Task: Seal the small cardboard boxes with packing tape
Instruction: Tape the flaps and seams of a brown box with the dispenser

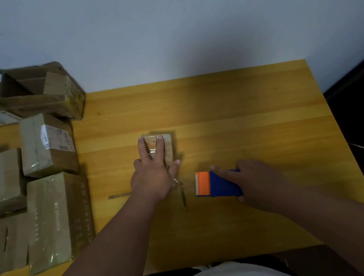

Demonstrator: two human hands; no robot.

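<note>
Pressing my left hand (151,167) flat on the small cardboard box (159,147) mid-table, fingers straight and spread, I pin it so the glossy clear tape (153,146) across its top beds down smoothly. My right hand (252,177) curls around the blue tape dispenser (222,184), its orange blade end pointing toward the box, parked just beside it on the yellow wooden table (244,115). Dull brown cartons (37,174), some open, some taped shiny, crowd the left edge
</note>
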